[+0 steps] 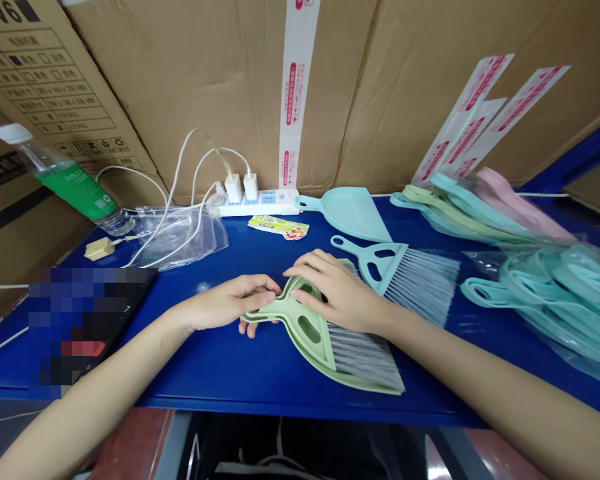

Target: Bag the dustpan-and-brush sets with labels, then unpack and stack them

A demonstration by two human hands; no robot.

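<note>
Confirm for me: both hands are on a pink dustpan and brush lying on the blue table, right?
The colour is wrong: the head view shows the left hand and right hand on a green dustpan and brush, not pink ones, lying on the blue table.

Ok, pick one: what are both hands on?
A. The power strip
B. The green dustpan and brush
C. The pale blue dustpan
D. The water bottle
B. The left hand and right hand are both on the handle end of the green dustpan, with the brush lying on it.
</note>
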